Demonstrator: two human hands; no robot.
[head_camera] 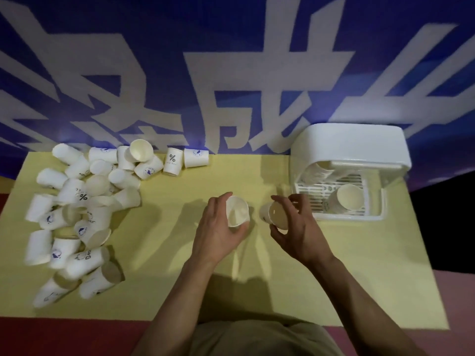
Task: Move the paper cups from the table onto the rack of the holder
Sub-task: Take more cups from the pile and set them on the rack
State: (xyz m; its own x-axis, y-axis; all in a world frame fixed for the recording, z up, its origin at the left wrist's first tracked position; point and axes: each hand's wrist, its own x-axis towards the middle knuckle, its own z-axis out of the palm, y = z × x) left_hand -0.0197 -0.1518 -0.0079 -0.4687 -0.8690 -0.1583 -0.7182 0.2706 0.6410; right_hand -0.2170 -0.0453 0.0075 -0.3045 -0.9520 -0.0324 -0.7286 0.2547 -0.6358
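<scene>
Over the middle of the yellow table, my left hand (218, 228) grips a white paper cup (237, 211) with its mouth facing up. Just to its right, my right hand (295, 224) holds a second paper cup (273, 216) by the rim, its mouth tilted toward me. The white cup holder (349, 147) stands at the back right. One cup (345, 200) sits upright on its slatted rack (318, 191), and a stack of cups lies further back under the hood. Several loose cups (77, 211) are piled on the left of the table.
The yellow table cover (180, 265) ends in a red edge at the front and left. A blue banner with large white characters (231, 86) hangs behind the table. The holder's tray rim (359, 218) juts toward my right hand.
</scene>
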